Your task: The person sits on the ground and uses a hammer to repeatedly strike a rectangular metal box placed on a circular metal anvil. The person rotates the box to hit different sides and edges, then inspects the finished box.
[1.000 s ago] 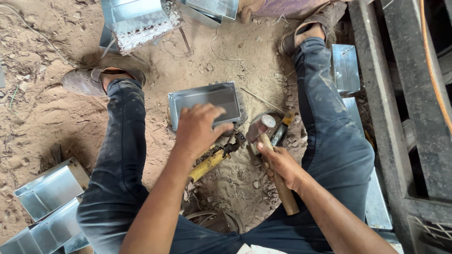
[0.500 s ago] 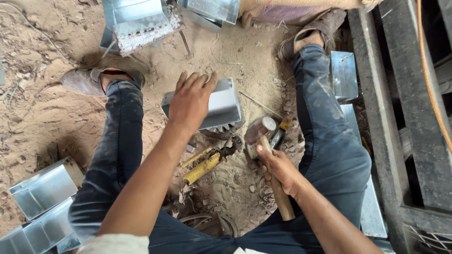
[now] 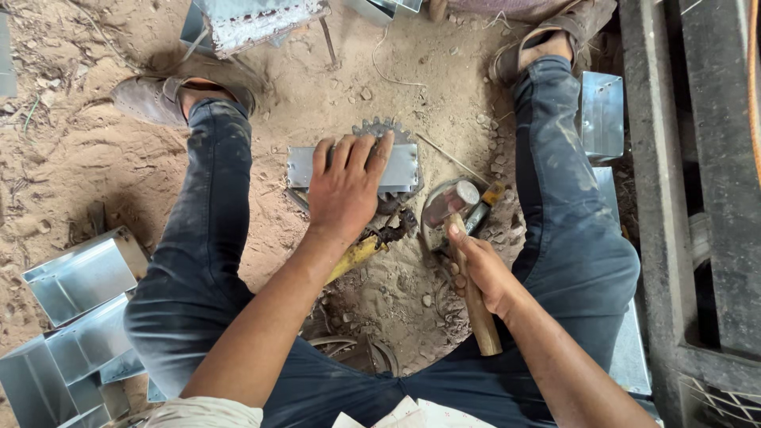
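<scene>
Nearest, the right hand [image 3: 485, 273] has its fingers wrapped round one wooden-handled hammer [image 3: 468, 261]. Beyond it the left hand [image 3: 346, 186] lies flat, fingers together, on one folded metal piece [image 3: 400, 168] on the sand between the legs. One yellow-handled snips [image 3: 361, 252] lies half hidden beneath (several more metal pieces [image 3: 79, 273] are cut off at left).

a flat grey sheet-metal piece [image 3: 353, 168] lies on sand; a wooden-handled hammer [image 3: 469, 273], head seemingly down.
</scene>
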